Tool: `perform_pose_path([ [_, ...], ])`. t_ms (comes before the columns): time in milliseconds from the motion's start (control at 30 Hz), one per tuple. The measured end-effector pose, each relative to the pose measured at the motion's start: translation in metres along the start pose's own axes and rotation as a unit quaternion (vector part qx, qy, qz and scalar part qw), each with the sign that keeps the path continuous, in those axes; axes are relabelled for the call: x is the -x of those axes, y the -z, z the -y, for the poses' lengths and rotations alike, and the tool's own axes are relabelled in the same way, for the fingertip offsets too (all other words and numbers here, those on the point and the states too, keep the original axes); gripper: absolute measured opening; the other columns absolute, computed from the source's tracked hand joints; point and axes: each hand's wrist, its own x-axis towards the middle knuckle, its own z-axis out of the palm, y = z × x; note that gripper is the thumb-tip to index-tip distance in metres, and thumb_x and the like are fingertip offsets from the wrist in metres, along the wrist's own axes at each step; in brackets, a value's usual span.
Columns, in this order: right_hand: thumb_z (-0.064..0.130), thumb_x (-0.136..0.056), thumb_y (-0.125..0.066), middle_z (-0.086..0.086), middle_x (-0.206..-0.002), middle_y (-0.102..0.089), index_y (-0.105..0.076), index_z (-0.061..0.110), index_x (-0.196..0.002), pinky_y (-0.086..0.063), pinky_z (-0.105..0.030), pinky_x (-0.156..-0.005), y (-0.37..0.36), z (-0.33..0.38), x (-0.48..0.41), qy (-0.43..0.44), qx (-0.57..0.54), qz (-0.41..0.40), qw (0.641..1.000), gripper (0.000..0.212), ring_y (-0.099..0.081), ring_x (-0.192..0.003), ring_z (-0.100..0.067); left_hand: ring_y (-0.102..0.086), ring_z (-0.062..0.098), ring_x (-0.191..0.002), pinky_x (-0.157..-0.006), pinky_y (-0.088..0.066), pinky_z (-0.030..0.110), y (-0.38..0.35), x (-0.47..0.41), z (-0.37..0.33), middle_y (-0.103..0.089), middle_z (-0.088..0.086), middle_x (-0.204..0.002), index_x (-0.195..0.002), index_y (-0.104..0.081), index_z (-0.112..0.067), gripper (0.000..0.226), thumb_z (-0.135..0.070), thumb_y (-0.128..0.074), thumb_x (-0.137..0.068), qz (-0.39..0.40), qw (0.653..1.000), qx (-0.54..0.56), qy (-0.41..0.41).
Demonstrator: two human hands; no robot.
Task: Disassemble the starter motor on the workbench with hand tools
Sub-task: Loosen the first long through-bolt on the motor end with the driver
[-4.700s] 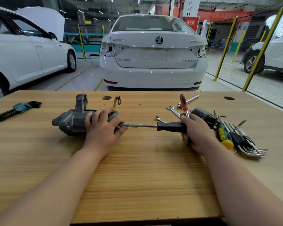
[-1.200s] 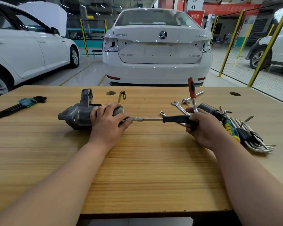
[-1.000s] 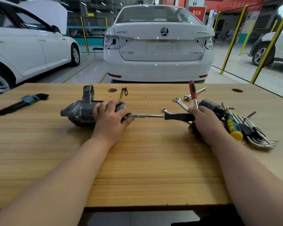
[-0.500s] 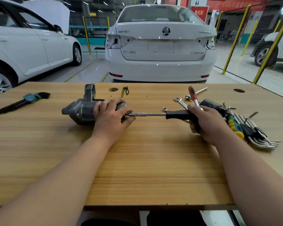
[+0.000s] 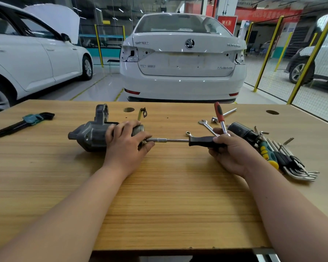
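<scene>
Two forearms reach out over the wooden workbench (image 5: 159,205), and both of your hands are busy. Your left hand (image 5: 127,146) is curled over the rear of the starter motor (image 5: 91,137), fingers wrapped across the casing, probably to pin it to the bench so it cannot roll under torque. The motor lies on its side left of centre, nose pointing left, mounting ear upright. Your right hand (image 5: 229,150) is clenched round the black handle of the socket driver (image 5: 203,141); its steel shaft runs level to the motor's end cap, by your left thumb. I judge you are working an end-cap fastener, though your fingers hide the tip; holding the shaft in line with the motor's axis should help the socket sit square.

Just behind your right hand lie a red-handled driver (image 5: 219,114), a combination spanner (image 5: 206,125) and a black cylindrical part (image 5: 240,129), all within easy reach for a swap. A green-and-yellow screwdriver (image 5: 267,154) and a fan of hex keys (image 5: 299,171) sit to the right; a folding hex key set (image 5: 27,121) lies well apart at far left; a small bracket (image 5: 143,112) rests behind the motor. Beyond the bench stands a white saloon (image 5: 182,59).
</scene>
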Motion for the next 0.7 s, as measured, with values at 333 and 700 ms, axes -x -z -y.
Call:
perform_pose_path([
  [333, 0.039, -0.100, -0.049, -0.002, -0.060, -0.069, -0.062, 0.018, -0.099, -0.049, -0.030, -0.047, -0.0053, -0.0023, 0.0072, 0.092, 0.288, -0.107, 0.947, 0.025, -0.064, -0.047, -0.018, -0.028, 0.028, -0.129, -0.108, -0.005, 0.039, 0.0012, 0.0001, -0.0010, -0.048, 0.004, -0.135, -0.105, -0.071, -0.031, 0.026, -0.047, -0.059, -0.087, -0.006, 1.000, 0.010, 0.004],
  [700, 0.040, -0.099, -0.056, -0.008, -0.067, -0.063, -0.064, 0.017, -0.099, -0.045, -0.026, -0.043, -0.0042, 0.0027, 0.0079, 0.074, 0.229, -0.075, 0.968, 0.025, -0.054, -0.046, -0.014, -0.023, 0.023, -0.129, -0.108, -0.003, 0.037, -0.0014, 0.0000, 0.0020, -0.045, 0.001, -0.136, -0.108, -0.067, -0.036, 0.031, -0.054, -0.049, -0.088, -0.001, 1.000, -0.001, -0.003],
])
